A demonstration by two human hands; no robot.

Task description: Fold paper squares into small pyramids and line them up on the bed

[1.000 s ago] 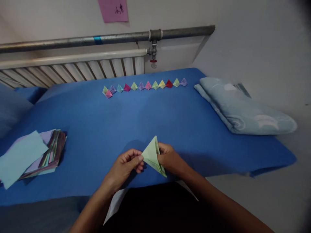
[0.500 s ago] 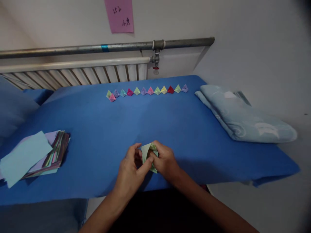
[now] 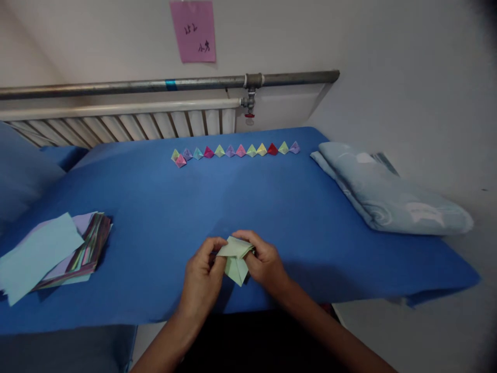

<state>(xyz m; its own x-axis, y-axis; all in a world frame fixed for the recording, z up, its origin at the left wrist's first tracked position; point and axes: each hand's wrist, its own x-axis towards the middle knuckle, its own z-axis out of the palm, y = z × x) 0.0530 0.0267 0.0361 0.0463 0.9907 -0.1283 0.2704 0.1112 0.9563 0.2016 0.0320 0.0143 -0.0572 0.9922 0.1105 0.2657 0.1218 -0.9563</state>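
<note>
Left hand [image 3: 204, 274] and right hand [image 3: 264, 261] both pinch a folded pale-green paper piece [image 3: 236, 258]; the pink wall note [image 3: 193, 31] carries illegible handwriting.

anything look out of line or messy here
One pink piece sits in front of the row at its left end, out of line. The paper stack is fanned unevenly. The green paper in both hands looks fine.

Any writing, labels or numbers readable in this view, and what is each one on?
Pink paper note on the wall: two lines of dark handwritten marks, too blurred to read.
Light green folded paper held between left hand and right hand: no text visible.
Stack of coloured paper sheets: no text visible.
</note>
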